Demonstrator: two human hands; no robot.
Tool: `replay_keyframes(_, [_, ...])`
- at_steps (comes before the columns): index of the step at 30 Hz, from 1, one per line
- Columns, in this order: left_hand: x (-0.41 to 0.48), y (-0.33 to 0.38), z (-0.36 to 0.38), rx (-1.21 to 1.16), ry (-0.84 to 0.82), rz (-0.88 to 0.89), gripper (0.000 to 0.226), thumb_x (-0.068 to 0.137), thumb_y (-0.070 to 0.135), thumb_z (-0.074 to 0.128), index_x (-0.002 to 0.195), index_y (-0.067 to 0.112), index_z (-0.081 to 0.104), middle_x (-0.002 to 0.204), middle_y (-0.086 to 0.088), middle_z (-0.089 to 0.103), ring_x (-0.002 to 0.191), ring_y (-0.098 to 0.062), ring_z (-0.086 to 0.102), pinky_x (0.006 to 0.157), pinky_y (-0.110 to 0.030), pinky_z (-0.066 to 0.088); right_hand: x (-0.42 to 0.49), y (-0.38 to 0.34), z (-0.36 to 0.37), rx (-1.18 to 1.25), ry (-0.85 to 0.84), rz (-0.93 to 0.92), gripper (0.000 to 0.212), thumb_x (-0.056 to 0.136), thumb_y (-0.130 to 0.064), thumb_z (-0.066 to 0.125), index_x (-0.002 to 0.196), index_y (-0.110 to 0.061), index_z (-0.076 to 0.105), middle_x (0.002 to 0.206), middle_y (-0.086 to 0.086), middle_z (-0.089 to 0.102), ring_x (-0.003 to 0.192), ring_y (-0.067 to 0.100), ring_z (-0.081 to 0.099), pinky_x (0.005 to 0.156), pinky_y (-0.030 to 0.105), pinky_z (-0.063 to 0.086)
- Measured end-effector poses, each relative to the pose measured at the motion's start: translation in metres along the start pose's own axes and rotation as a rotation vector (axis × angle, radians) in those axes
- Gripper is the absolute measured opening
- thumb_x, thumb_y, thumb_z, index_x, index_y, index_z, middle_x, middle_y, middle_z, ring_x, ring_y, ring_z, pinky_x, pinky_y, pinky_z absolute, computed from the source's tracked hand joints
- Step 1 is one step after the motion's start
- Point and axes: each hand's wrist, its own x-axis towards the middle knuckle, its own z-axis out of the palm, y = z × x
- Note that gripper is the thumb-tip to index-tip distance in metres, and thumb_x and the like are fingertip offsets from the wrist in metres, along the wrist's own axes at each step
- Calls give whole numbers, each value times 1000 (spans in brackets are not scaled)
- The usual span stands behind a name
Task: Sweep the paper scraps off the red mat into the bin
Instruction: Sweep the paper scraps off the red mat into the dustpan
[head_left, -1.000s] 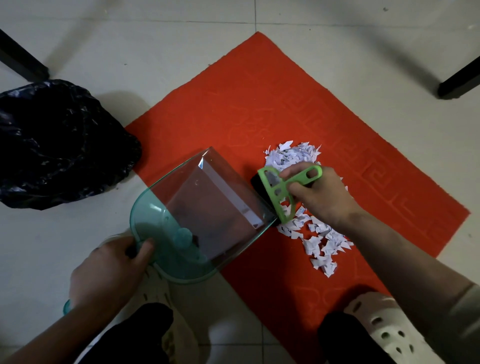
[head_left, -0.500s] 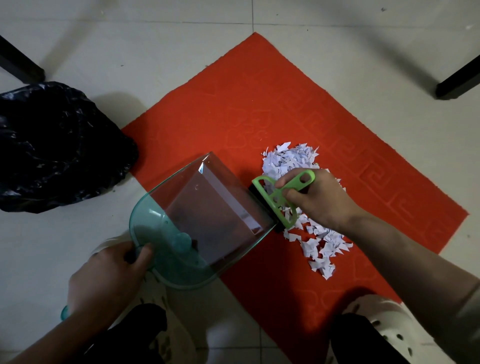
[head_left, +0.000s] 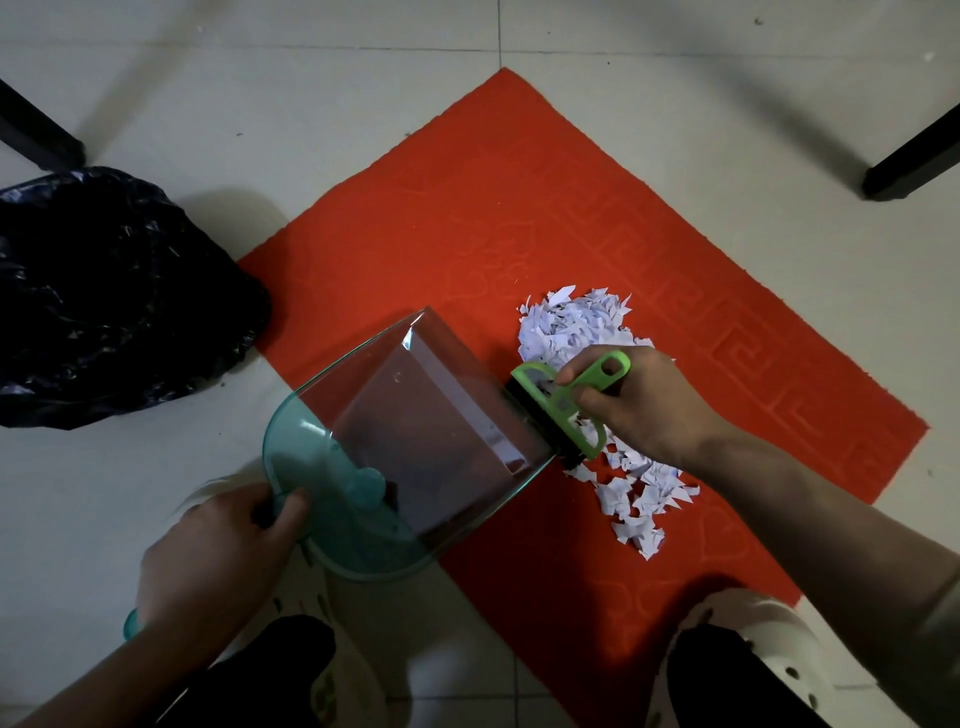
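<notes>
A red mat (head_left: 467, 218) lies diamond-wise on the tiled floor. White paper scraps (head_left: 571, 325) are heaped at its middle right, and more trail down past my wrist. My right hand (head_left: 639, 405) grips a small green brush (head_left: 566, 410), whose dark bristles sit against the front lip of a clear teal dustpan (head_left: 395, 441). My left hand (head_left: 228, 540) holds the dustpan's handle at the lower left. The pan's lip rests on the mat's left part. A bin lined with a black bag (head_left: 104, 301) stands at the left, off the mat.
Dark furniture legs stand at the upper left (head_left: 36, 135) and upper right (head_left: 914, 161). My feet in pale clogs (head_left: 769, 654) are at the bottom edge, one on the mat's lower corner. Bare tiles surround the mat.
The brush has slid a little down and toward the dustpan's lip. The dustpan has edged slightly lower with my left hand. The scrap heap looks the same.
</notes>
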Motion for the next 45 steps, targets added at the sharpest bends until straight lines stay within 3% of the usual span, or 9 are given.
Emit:
replay_keyframes(5, [2,-2,1,8,14,9,38,92,53,47,70,26,64,61,7,60,54,-8,54,49,-23,40,1,2,-15,0,100,-14,20,87,-3,62,88,-21,71,79,4,71,54,5,60,48,16,44])
replay_keyframes(11, [8,5,-4,-10,-37,72,44,93,52,48,60,25,59,47,3,58,43,-9,57,45,-21,44,-13,3,-28,-18,63,-10,18,87,-6,64,98,-19,71,94,-1,72,80,14,70,76,39,58])
replay_keyframes(20, [5,18,2,-11,-8,150,50,91,46,54,51,18,51,42,-1,51,40,-14,52,44,-20,34,-39,14,-40,10,195,40,15,83,-8,71,93,-19,73,90,-8,72,82,6,67,74,27,56])
replay_keyframes(25, [4,14,6,-34,-11,152,50,91,46,55,50,17,50,43,-1,52,44,-16,56,50,-25,44,-54,13,-36,63,202,82,22,82,2,63,87,-17,72,83,-2,72,69,7,65,60,18,52])
replay_keyframes(29, [1,3,6,-52,-10,138,51,90,48,53,50,16,50,44,-1,54,45,-17,58,54,-28,50,-60,9,-33,77,174,81,18,81,2,62,85,-14,72,77,-1,72,66,10,67,61,23,56])
replay_keyframes(32, [-1,-5,7,-50,-45,119,51,90,50,51,52,16,52,46,-1,57,46,-16,61,56,-32,54,-63,9,-27,88,125,97,17,81,2,63,83,-12,71,77,2,72,63,7,65,56,17,51])
replay_keyframes(35, [-4,-10,9,-31,-55,111,51,90,52,50,53,16,53,48,0,59,50,-16,62,59,-31,54,-64,12,-17,61,42,109,17,81,0,64,86,-13,72,83,3,74,71,17,69,64,28,56])
replay_keyframes(39, [-7,-15,6,-43,-33,97,51,90,48,53,51,16,49,45,0,57,51,-16,59,56,-27,48,-62,15,-4,11,-24,105,18,81,-1,66,87,-17,72,89,-2,74,79,13,68,72,30,55])
replay_keyframes(45, [-8,-11,3,-92,-38,141,49,91,42,56,49,17,50,39,4,53,45,-12,59,50,-24,43,-53,22,-16,-105,134,3,24,81,-3,67,89,-25,73,90,-2,73,84,23,67,76,42,55])
